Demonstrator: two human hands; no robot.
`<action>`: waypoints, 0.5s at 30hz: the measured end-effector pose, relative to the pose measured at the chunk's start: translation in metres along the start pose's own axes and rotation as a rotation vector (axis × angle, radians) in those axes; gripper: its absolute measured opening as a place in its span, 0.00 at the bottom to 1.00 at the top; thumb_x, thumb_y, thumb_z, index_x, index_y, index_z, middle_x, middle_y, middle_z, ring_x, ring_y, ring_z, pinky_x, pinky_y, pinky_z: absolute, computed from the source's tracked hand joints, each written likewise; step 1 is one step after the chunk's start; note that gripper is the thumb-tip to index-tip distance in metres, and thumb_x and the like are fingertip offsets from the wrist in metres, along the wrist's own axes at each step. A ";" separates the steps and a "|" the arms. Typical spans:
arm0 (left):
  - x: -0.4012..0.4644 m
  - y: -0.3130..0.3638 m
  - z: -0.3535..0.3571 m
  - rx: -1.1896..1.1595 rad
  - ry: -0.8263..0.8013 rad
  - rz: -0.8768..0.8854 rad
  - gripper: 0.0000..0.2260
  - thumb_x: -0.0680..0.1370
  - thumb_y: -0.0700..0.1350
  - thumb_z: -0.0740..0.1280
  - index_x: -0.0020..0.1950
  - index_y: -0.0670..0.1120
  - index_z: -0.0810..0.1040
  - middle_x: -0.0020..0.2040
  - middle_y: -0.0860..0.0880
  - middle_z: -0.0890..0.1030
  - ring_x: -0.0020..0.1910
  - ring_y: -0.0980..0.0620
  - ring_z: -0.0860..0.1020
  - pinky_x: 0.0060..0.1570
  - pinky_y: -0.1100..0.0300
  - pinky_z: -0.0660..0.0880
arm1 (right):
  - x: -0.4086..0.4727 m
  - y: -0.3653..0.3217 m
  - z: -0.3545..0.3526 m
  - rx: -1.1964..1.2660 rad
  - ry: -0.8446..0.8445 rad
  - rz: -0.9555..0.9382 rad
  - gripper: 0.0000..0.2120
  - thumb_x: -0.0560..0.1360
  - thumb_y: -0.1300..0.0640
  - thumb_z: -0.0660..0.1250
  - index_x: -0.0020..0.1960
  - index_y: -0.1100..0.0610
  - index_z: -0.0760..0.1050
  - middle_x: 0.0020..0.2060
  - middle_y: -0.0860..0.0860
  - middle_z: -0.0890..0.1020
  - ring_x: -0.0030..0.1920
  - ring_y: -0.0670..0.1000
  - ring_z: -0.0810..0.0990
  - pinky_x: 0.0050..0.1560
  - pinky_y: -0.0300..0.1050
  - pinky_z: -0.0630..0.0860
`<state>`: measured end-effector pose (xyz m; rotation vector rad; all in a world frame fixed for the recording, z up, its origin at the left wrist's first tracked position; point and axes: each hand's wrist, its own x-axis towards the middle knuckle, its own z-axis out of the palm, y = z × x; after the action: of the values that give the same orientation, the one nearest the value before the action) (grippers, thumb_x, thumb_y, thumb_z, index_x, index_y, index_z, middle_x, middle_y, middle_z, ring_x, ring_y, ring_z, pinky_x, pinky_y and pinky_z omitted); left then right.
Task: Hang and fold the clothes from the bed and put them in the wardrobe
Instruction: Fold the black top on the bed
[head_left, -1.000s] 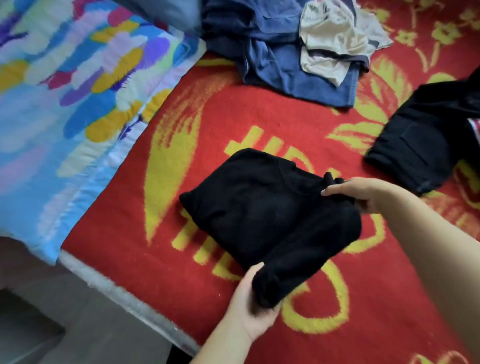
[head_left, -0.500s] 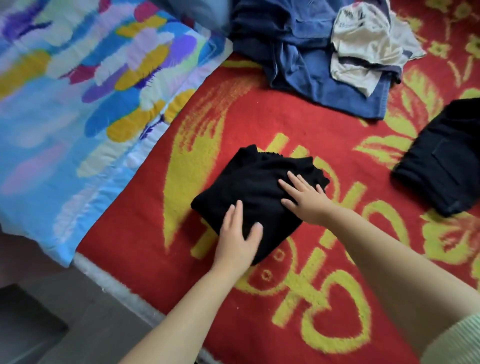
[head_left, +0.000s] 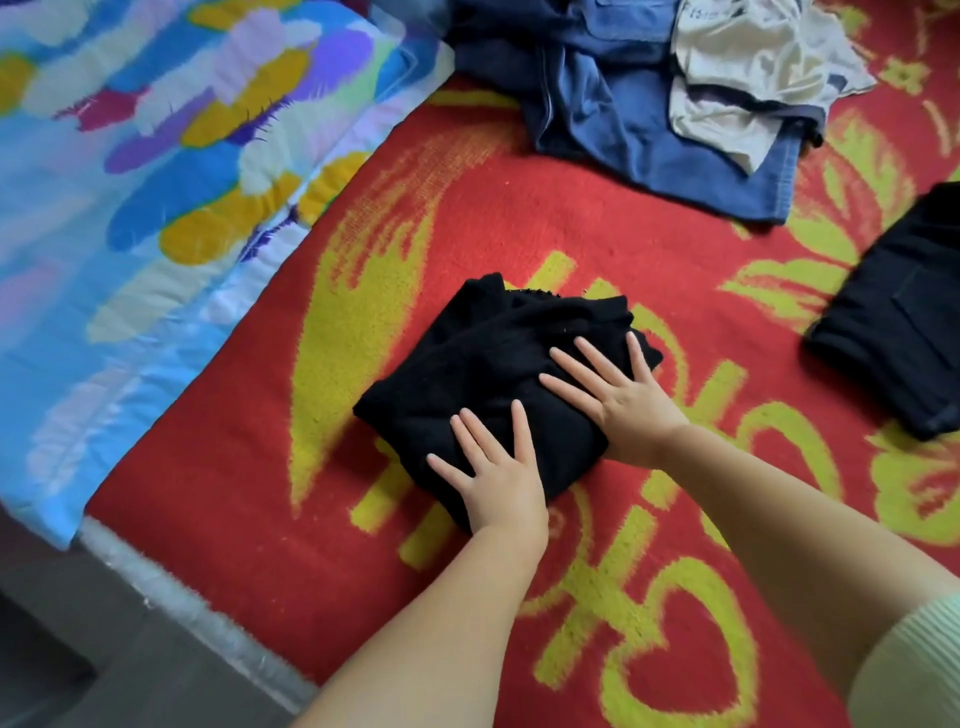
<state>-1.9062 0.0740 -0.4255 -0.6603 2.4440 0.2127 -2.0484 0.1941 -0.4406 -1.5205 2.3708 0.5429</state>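
at centre frame, on the red and yellow blanket: folded black garment, pressed flat under both palms. left hand at its 6 o'clock edge, fingers straight and spread, grasping nothing. right hand at 3 o'clock, likewise flat. blue jeans with a pale shirt on top at 1 o'clock; dark folded trousers at 3 o'clock; multicoloured quilt at 10 o'clock.
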 end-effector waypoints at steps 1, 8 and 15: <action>0.003 0.001 0.003 0.032 0.026 0.006 0.51 0.77 0.53 0.66 0.67 0.44 0.20 0.72 0.26 0.39 0.73 0.29 0.38 0.63 0.25 0.46 | -0.002 0.001 0.003 -0.001 0.030 -0.005 0.54 0.61 0.54 0.77 0.78 0.48 0.47 0.77 0.51 0.53 0.76 0.56 0.51 0.70 0.72 0.49; 0.014 -0.018 -0.026 0.050 0.015 0.140 0.39 0.77 0.48 0.68 0.77 0.48 0.43 0.71 0.34 0.62 0.70 0.37 0.64 0.62 0.43 0.66 | 0.015 0.001 -0.035 0.112 -0.013 0.110 0.30 0.78 0.64 0.60 0.76 0.49 0.56 0.74 0.47 0.63 0.76 0.53 0.55 0.75 0.58 0.47; -0.023 -0.077 -0.082 -0.108 0.087 0.218 0.32 0.77 0.48 0.67 0.75 0.50 0.52 0.61 0.43 0.71 0.56 0.43 0.75 0.41 0.54 0.69 | -0.009 -0.020 -0.121 0.197 -0.086 0.115 0.28 0.78 0.65 0.56 0.76 0.50 0.57 0.73 0.48 0.65 0.76 0.51 0.55 0.76 0.54 0.49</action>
<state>-1.8931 -0.0075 -0.3453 -0.4552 2.6022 0.4127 -2.0298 0.1390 -0.3323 -1.2588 2.3774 0.3780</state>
